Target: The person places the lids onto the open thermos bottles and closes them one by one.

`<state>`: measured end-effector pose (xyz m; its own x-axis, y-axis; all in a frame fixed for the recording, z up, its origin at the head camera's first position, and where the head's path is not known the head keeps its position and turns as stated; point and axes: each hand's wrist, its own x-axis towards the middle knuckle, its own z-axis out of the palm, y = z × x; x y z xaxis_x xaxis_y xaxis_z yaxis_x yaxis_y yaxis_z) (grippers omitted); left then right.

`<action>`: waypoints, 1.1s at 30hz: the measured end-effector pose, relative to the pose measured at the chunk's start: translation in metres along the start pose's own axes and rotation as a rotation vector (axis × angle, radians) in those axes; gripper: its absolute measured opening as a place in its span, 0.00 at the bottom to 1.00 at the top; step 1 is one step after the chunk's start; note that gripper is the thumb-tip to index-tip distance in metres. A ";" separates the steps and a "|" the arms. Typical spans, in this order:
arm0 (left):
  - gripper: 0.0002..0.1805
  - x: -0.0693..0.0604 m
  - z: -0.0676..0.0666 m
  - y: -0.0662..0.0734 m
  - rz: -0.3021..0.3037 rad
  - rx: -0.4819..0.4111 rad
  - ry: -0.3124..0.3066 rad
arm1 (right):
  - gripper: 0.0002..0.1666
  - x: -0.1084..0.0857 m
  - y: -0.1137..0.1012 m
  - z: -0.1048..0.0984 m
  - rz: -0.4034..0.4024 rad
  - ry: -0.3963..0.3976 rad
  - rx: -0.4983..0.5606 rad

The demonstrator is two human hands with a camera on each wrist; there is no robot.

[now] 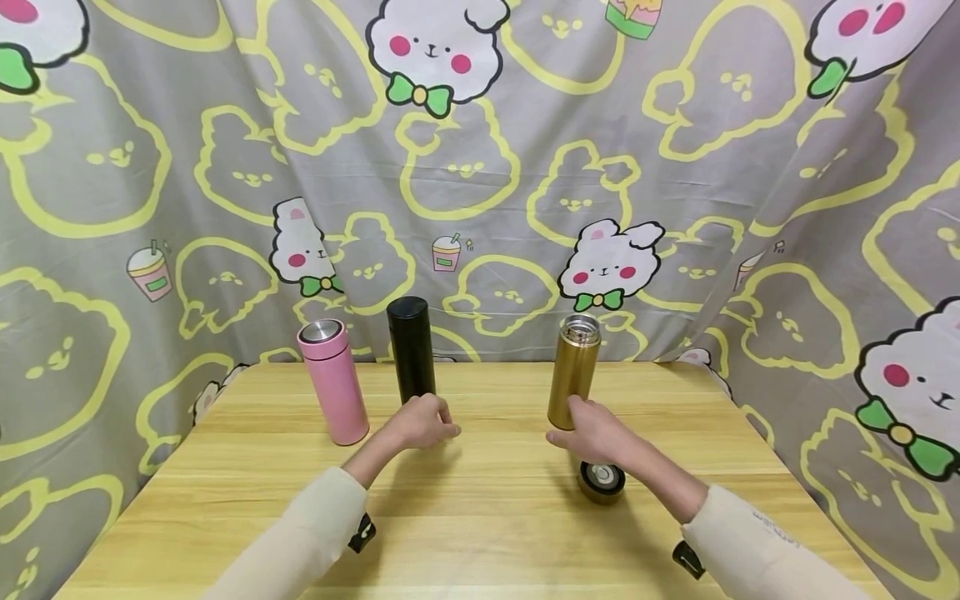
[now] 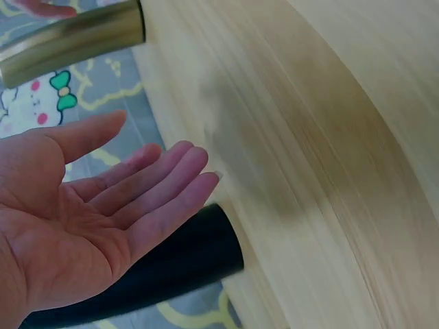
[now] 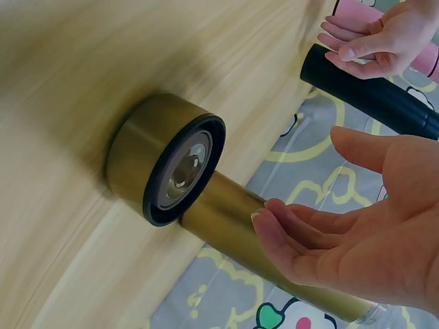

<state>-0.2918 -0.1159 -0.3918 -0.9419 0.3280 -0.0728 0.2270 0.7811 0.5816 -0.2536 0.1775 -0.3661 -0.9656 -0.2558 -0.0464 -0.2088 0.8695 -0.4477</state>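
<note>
A gold thermos bottle (image 1: 573, 375) stands upright without its lid, its steel mouth showing. My right hand (image 1: 596, 432) hovers in front of it with loosely bent fingers and nothing in them. Just below that hand the gold lid (image 3: 164, 161) lies on the table with its inner side up. A black thermos bottle (image 1: 412, 350) stands upright on the left half, its dark top on. In front of its lower part is my left hand (image 2: 103, 219), palm bare and fingers relaxed, holding nothing. Further left stands a pink thermos bottle (image 1: 334, 392) with a steel-topped lid.
All of this stands on a light wooden table (image 1: 480, 533). A grey curtain (image 1: 487, 192) with yellow outlines and cartoon rabbits hangs behind the table and along both sides. Dark wrist straps (image 1: 362, 533) show at the cream sleeves (image 1: 315, 517).
</note>
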 end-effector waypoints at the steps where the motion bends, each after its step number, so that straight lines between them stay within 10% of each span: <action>1: 0.10 0.000 0.002 0.002 0.005 -0.008 0.000 | 0.37 0.000 0.000 0.000 0.001 0.003 0.002; 33: 0.09 0.007 0.019 0.025 0.083 -0.066 0.038 | 0.47 -0.013 0.029 0.008 0.104 -0.178 -0.100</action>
<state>-0.2878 -0.0837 -0.3934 -0.9294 0.3689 0.0074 0.2888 0.7149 0.6368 -0.2459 0.2027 -0.3855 -0.9419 -0.2257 -0.2486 -0.1328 0.9304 -0.3416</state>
